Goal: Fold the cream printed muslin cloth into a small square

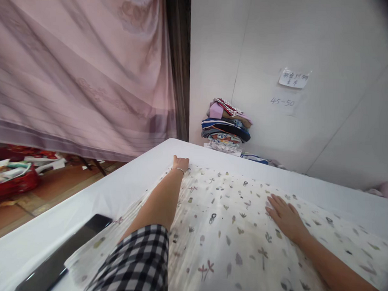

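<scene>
A thin white cloth (229, 231) printed with small plants and other motifs lies spread over a white table. At its far left corner, my left hand (181, 163) is closed, its fingers curled down at the cloth's edge; the fingertips are partly hidden. Gathered folds run along the cloth's left side, under my left forearm. My right hand (283, 214) rests flat on the cloth further right, with its fingers stretched out and holding nothing.
A black phone-like slab (66, 251) lies on the white table (116, 189), left of the cloth. Folded fabrics (228, 125) are stacked beyond the far edge, by a wall with paper notes (293, 79). A pink curtain (88, 65) hangs left, above a red container (14, 181).
</scene>
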A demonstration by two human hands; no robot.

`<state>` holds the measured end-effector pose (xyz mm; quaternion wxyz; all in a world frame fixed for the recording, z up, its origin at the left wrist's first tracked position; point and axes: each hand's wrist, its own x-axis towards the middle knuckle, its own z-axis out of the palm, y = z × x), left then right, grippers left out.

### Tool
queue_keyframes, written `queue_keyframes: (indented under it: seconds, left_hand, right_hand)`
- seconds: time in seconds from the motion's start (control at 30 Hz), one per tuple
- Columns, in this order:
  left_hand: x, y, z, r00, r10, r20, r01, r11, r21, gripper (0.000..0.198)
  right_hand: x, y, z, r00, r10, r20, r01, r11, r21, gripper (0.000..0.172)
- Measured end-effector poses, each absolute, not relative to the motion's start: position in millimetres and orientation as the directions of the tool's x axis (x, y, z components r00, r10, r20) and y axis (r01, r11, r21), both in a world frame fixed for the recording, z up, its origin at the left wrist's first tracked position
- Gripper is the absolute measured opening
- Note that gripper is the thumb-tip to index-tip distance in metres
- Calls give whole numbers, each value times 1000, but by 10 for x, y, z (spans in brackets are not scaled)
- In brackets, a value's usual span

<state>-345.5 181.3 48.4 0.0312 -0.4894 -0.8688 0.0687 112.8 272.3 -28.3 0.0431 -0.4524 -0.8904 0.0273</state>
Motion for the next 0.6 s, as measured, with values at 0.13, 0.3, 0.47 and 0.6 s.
queue_keyframes:
  seconds: [0.13,0.3,0.47,0.6]
  left_hand:
    - [-3433,1898,480,-532,847,-18,834,520,-183,23]
    - [-3478,1846,520,-478,878,4,863,470,-186,27]
    - [-3508,1737,518,-420,905,64,887,425,-183,29]
    - [-3544,1729,588,-427,891,154,876,450,-175,28]
  right_hand:
    - [1122,2709,-259,-587,807,66,802,591,-87,61]
    - [1107,2688,-213,-582,812,35,808,583,-86,61]
    - [1102,2674,-185,-580,814,22,810,580,-87,63]
    - [1110,2676,-198,-577,816,30,813,578,-77,61]
